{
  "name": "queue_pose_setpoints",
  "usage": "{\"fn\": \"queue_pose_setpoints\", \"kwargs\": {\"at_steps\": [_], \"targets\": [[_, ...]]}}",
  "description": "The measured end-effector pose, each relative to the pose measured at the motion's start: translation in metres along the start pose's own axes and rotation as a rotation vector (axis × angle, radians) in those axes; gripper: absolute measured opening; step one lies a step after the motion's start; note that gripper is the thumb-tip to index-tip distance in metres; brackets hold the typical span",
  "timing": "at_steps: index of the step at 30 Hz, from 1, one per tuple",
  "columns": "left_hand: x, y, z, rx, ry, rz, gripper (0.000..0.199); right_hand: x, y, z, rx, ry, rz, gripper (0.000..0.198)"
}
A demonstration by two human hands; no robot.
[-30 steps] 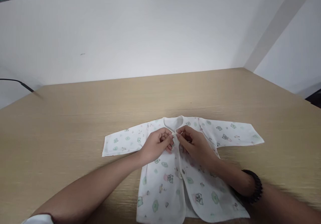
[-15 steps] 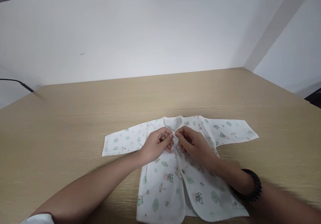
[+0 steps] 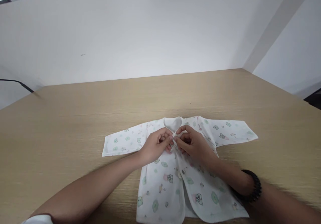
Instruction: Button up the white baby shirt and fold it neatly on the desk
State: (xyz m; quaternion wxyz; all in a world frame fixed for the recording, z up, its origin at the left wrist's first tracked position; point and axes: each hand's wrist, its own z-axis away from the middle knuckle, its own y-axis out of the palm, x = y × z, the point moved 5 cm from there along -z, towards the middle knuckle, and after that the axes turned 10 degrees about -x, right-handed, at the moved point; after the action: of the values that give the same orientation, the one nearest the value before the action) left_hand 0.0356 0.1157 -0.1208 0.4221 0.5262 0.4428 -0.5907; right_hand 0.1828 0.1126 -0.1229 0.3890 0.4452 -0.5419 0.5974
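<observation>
A small white baby shirt [image 3: 165, 190] with green and pink animal prints lies front up, both sleeves spread sideways. My left hand [image 3: 156, 145] pinches the left front edge just below the neckline. Opposite it, my right hand [image 3: 194, 145] pinches the other front edge between thumb and forefinger, the fingertips of both hands meeting at the collar. Whatever button sits between them is hidden by the fingers. Lower on the front, a pale button [image 3: 180, 175] shows at the edge. Below that button the two front panels part.
The shirt rests on a light wood table [image 3: 82, 117]. A white partition [image 3: 150, 33] rises along the back edge. At the left, a black cable [image 3: 26, 87] reaches the tabletop, and a dark object [image 3: 313, 98] stands past the right edge.
My right thumb and forefinger have shifted slightly left, closer against my left fingertips at the collar. My left hand and the shirt stay nearly where they were.
</observation>
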Motion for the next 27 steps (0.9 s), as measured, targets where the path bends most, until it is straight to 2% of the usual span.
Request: {"fn": "queue_pose_setpoints", "kwargs": {"at_steps": [10,20,27], "targets": [[0.0001,0.0011,0.0015,0.005,-0.004,0.008,0.039,0.0002,0.0011,0.0,0.049,0.005,0.021,0.019],[0.0017,0.0008,0.0012,-0.011,-0.001,0.002,0.032,0.0003,-0.0012,0.0013,-0.063,-0.015,0.09,0.022],[0.0018,0.0015,0.0005,0.005,-0.012,-0.001,0.037,-0.0017,-0.0003,0.0009,-0.044,-0.017,0.116,0.017]]}}
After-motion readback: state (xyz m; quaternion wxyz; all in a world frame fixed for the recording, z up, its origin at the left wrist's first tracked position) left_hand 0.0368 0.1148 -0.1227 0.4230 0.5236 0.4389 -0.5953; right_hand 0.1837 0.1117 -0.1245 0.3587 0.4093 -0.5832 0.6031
